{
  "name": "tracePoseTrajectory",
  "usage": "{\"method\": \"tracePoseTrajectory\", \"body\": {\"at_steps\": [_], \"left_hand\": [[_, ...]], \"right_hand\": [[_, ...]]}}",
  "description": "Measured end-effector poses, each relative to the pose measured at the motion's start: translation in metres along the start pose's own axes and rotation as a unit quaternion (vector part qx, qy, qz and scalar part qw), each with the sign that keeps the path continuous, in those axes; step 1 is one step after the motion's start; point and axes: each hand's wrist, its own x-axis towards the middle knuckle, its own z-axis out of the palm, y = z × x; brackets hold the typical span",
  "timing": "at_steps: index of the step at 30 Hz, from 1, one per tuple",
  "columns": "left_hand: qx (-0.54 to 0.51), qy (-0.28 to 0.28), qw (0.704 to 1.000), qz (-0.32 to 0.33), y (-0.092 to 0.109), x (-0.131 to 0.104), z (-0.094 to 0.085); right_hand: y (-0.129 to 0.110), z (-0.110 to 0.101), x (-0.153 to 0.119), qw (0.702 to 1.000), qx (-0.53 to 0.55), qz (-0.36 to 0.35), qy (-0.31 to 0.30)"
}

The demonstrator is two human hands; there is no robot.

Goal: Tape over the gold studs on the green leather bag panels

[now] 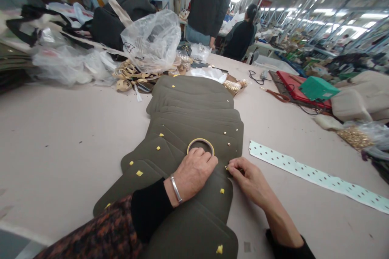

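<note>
Overlapping dark olive-green panels (194,117) with rounded corners run up the table in front of me. My left hand (194,170) rests on them, its fingers curled over a roll of yellow tape (209,142). At the panels' right edge, the fingertips of my right hand (251,180) pinch a small gold-coloured stud (227,168); its exact shape is hard to see. Similar small metal studs (229,144) sit in the panels above it. Yellow tape pieces (139,173) stick to the panels on both sides.
A mint strip with dots (304,170) lies to the right. Behind it are a green box (319,88) and a bag of gold pieces (354,137). Plastic bags (154,42) and tan straps (129,75) crowd the far left. Two people (209,4) are beyond the table.
</note>
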Motion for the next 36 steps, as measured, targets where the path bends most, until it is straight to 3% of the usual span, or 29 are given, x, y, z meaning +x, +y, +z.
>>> {"method": "tracePoseTrajectory", "body": {"at_steps": [10, 17, 20, 22, 24, 26, 29, 33, 36], "left_hand": [[-0.017, 0.004, 1.000, -0.009, -0.001, 0.001, 0.002], [-0.003, 0.011, 1.000, -0.012, -0.001, 0.000, 0.002], [0.000, 0.016, 1.000, -0.012, -0.002, 0.001, 0.003], [0.001, 0.018, 1.000, -0.015, -0.002, 0.002, 0.003], [0.002, 0.019, 1.000, -0.019, -0.001, 0.003, 0.002], [0.001, 0.017, 1.000, -0.019, -0.001, 0.003, 0.001], [0.000, 0.014, 1.000, -0.013, -0.001, 0.002, 0.000], [-0.006, 0.027, 1.000, -0.002, -0.003, 0.001, -0.002], [-0.040, 0.050, 0.998, 0.001, -0.007, 0.000, -0.006]], "right_hand": [[-0.002, 0.020, 0.000, 0.984, -0.147, -0.077, 0.071], [0.005, 0.008, -0.005, 0.989, -0.069, -0.035, 0.125], [0.006, 0.000, -0.012, 0.980, -0.123, -0.129, 0.084], [0.005, 0.000, -0.014, 0.959, -0.192, -0.204, 0.038], [0.003, 0.003, -0.013, 0.941, -0.245, -0.234, 0.011], [-0.001, 0.007, -0.008, 0.935, -0.280, -0.217, -0.002], [-0.008, 0.010, 0.002, 0.947, -0.297, -0.119, -0.018], [-0.019, 0.009, 0.013, 0.961, -0.271, 0.020, -0.041], [-0.022, 0.004, 0.013, 0.971, -0.227, 0.062, -0.049]]}}
